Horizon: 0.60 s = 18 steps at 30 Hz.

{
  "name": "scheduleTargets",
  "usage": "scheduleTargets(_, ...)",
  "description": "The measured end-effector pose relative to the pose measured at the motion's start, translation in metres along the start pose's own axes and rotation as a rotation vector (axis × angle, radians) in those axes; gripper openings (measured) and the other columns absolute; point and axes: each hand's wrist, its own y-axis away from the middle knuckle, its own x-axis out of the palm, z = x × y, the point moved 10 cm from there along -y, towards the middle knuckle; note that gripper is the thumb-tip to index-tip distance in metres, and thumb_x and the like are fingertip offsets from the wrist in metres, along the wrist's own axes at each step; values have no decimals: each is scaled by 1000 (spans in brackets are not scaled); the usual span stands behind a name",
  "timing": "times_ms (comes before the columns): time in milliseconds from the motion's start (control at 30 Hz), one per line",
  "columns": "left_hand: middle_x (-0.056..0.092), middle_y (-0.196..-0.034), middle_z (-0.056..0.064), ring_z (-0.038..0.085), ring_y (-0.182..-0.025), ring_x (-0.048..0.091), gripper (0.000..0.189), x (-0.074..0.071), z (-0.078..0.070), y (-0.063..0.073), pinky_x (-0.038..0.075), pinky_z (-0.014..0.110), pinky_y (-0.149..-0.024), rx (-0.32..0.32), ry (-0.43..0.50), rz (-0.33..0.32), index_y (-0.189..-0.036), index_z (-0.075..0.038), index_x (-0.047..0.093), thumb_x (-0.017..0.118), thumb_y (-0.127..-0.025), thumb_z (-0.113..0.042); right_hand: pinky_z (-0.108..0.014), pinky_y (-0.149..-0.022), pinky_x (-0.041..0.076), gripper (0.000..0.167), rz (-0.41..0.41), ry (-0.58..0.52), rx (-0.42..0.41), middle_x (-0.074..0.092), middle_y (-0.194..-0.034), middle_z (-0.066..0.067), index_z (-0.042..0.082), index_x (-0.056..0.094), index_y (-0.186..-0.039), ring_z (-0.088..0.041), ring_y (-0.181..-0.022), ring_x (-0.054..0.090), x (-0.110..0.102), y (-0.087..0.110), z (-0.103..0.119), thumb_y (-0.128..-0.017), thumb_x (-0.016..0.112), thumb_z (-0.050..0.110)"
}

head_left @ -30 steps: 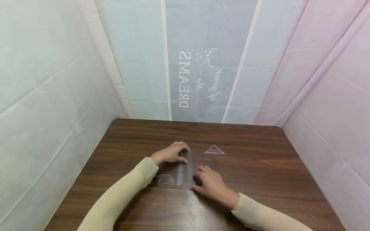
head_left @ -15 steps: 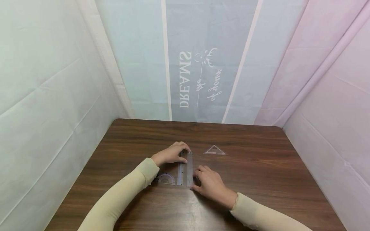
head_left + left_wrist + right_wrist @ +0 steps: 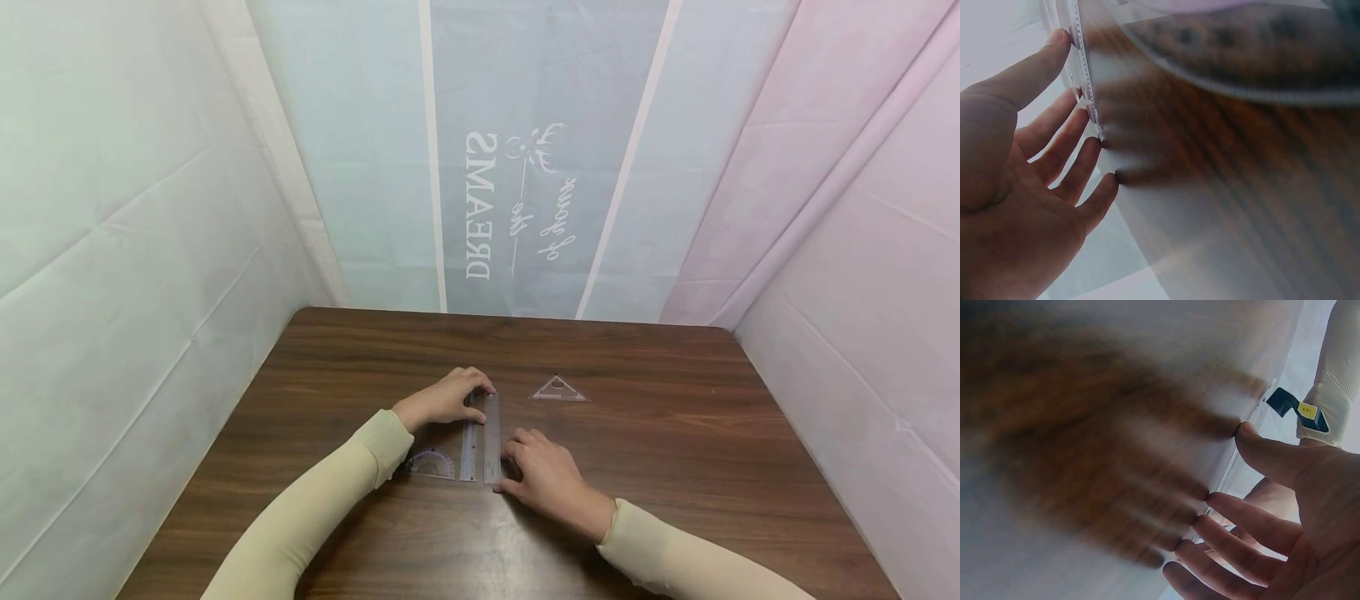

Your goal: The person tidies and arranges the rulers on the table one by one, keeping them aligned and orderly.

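A clear ruler (image 3: 492, 442) lies lengthwise on the table between my two hands. Left of it, close and nearly parallel, is a second clear ruler (image 3: 468, 454) with bluish markings. A clear protractor (image 3: 432, 463) lies beside that one, near my left cuff. My left hand (image 3: 447, 398) rests at the rulers' far end; in the left wrist view its fingertips and thumb touch along a ruler edge (image 3: 1085, 72). My right hand (image 3: 547, 477) touches the first ruler's right edge with loosely spread fingers, thumb at the near end. A clear triangular set square (image 3: 558, 397) lies apart, farther back.
The brown wooden table (image 3: 675, 433) stands among pale cloth walls, with a blue-grey printed cloth (image 3: 600, 275) hanging behind its far edge. In the right wrist view, a dark strap piece with a yellow label (image 3: 1307, 412) sits at the other sleeve.
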Motion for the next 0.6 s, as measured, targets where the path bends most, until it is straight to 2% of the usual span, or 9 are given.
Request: scheduleTargets(600,56,-149,13,33,-141,49,53,4,3,1,41,48,-120,0,3,-11,-142,-4,64,84,-97,-24,-34,-63,57,45,-9,17,-13,66,-106,4,14,77,-103,-16,-96,64,1,0,1,-79,95,47)
